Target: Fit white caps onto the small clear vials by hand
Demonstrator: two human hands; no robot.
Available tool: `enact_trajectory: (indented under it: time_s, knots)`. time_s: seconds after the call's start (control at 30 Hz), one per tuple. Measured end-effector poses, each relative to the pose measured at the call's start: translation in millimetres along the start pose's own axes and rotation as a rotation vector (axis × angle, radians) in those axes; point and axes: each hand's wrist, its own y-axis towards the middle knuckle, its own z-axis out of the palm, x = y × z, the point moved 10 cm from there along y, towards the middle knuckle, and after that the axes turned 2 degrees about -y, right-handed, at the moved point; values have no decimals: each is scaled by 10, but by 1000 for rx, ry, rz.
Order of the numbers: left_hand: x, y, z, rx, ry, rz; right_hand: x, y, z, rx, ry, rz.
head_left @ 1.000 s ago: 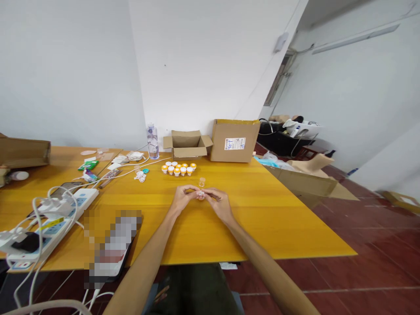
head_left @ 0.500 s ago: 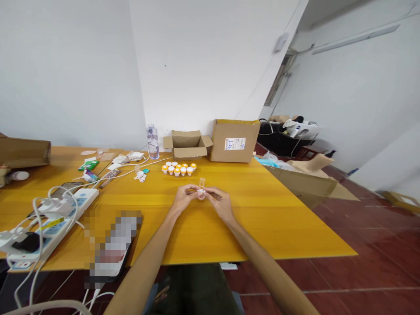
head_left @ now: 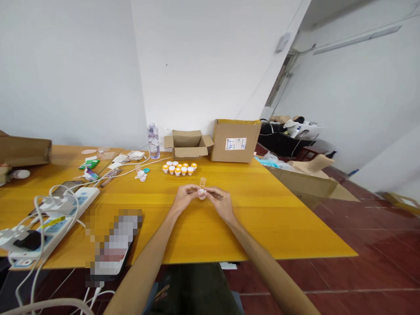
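Over the middle of the table, my left hand point(head_left: 184, 197) and my right hand point(head_left: 220, 200) meet around a small round white piece with reddish marks point(head_left: 202, 194). Fingertips of both hands pinch it from either side; its exact kind is too small to make out. Just beyond it stands a small clear plastic cup point(head_left: 202, 181). Farther back is a cluster of several small jars with orange and white lids point(head_left: 178, 171). To the left lie small white dotted pieces point(head_left: 142, 176) beside a teal ring point(head_left: 146, 170).
An open cardboard box point(head_left: 187, 151), a closed carton point(head_left: 235, 143) and a water bottle point(head_left: 153, 141) stand along the wall. Left are a power strip point(head_left: 85, 197) with cables and a blurred phone point(head_left: 120, 245). The table's right edge drops to a red tiled floor point(head_left: 334, 227).
The view has shifted very slightly. Both hands keep their pinch on the small round white piece in nearly the same place.
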Motion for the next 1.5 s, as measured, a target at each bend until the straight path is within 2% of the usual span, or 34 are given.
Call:
enact_trajectory:
  time_s: [0.27, 0.43, 0.63, 0.73, 0.9, 1.0, 1.13, 1.3, 1.5]
  knots:
    - [10, 9, 3, 2, 0, 6, 0, 2, -12, -18, 8, -15]
    - [7, -5, -12, -17, -12, 4, 90, -5, -29, -39, -23, -92]
    - [77, -48, 70, 53, -75, -104, 251, -42, 9, -17, -146, -214]
    - [79, -51, 71, 58, -87, -105, 244, -57, 63, 11, -143, -220]
    - [23, 7, -114, -67, -188, -27, 126, -64, 95, 15, -139, -155]
    - [20, 46, -290, -175, -292, -1, 146, -78, 133, 39, -265, -193]
    - [-4, 60, -496, -293, -356, 54, 194, -112, 275, 146, -515, -286]
    - [-19, 52, -633, -370, -334, 102, 185, -113, 422, 221, -787, -357]
    - [24, 64, -747, -424, -208, 128, 223, -28, 740, 305, -982, -474]
